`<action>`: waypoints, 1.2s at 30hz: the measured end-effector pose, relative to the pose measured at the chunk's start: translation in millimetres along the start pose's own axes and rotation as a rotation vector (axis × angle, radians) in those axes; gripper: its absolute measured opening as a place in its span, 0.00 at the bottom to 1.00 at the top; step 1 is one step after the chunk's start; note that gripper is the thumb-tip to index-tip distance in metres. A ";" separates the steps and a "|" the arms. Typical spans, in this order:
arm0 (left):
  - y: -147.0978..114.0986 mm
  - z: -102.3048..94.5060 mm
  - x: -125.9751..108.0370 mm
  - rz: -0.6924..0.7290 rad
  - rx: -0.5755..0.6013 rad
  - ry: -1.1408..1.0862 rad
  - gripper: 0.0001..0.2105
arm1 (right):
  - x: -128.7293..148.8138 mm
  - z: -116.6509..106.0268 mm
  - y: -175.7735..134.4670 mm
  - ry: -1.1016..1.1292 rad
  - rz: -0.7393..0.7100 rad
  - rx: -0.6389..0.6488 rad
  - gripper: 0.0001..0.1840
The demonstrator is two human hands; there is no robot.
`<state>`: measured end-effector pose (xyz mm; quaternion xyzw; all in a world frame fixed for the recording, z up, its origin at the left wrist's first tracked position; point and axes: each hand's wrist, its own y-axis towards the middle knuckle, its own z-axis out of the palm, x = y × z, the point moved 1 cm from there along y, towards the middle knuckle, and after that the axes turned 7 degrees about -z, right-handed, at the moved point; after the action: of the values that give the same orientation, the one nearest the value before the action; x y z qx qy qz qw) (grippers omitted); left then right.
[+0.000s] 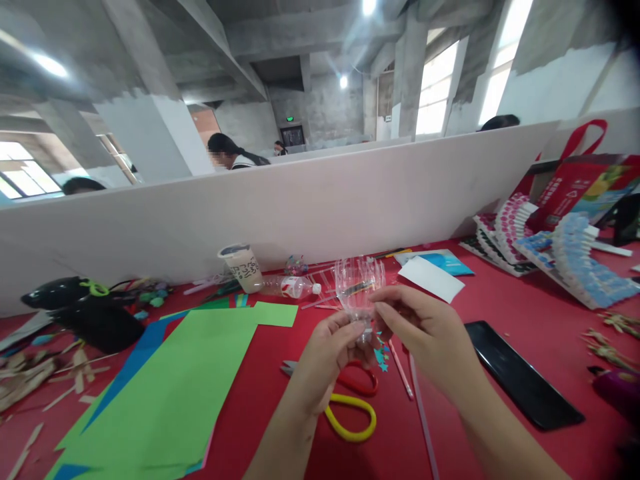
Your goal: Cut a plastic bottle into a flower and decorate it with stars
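Observation:
A clear plastic bottle top [357, 283], cut into upright strips around its edge, is held above the red table with its neck down. My left hand [337, 340] is closed around the neck. My right hand [417, 323] has thumb and forefinger pinched at the right side of the strips; its other fingers are curled and partly hidden. Beneath my hands lie scissors with a yellow and a red handle loop [353, 420]. Small blue-green stars [383, 357] and a pink pencil [401, 370] are close by.
Green paper sheets [185, 380] cover the left. Behind them stand a paper cup [241, 267] and a lying plastic bottle [290, 287]. A black phone [523, 373] lies right, with folded-paper crafts [575, 260] farther back. A white partition [310, 207] bounds the table; people sit beyond it.

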<state>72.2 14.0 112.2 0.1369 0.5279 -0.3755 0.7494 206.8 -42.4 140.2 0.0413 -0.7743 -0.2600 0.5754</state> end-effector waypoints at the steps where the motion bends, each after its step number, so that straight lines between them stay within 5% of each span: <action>1: 0.4 0.1 0.2 0.005 -0.003 0.008 0.07 | -0.2 0.0 0.4 0.012 0.017 -0.005 0.06; 23: 3.0 -2.5 1.5 0.030 -0.027 0.060 0.07 | -7.8 1.7 3.1 0.174 0.090 0.033 0.06; 36: 1.7 -2.4 2.5 -0.022 0.016 -0.058 0.06 | -3.2 3.9 0.2 -0.084 -0.117 0.077 0.05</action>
<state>72.2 15.6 108.6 0.1260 0.5043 -0.3917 0.7592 204.3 -39.7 136.8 0.0979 -0.8035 -0.2647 0.5242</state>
